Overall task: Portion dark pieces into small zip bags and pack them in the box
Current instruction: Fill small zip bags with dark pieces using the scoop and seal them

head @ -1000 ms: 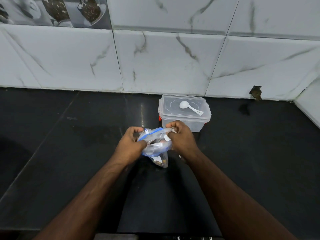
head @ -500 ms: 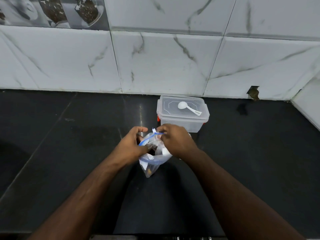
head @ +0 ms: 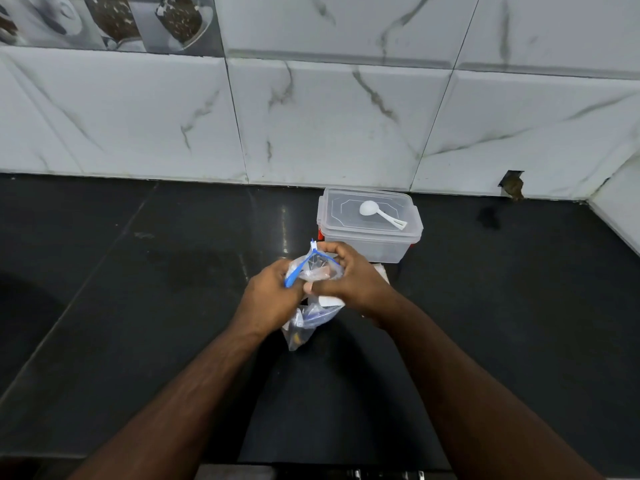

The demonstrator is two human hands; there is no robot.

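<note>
Both my hands are closed on the zip bag (head: 313, 303): my left hand (head: 268, 299) pinches its blue zip strip (head: 300, 268) at about 9 o'clock of the mouth, my right hand (head: 346, 278) bunches the top at 3 o'clock. I judge I'm working the mouth, so next I need a steady pull. Something dark sits low inside; the lidded box (head: 370, 226), at 1 o'clock, carries a white scoop (head: 379, 213).

Home kitchen, dark stone counter (head: 138, 306), marble-look wall tiles (head: 329, 126)
</note>
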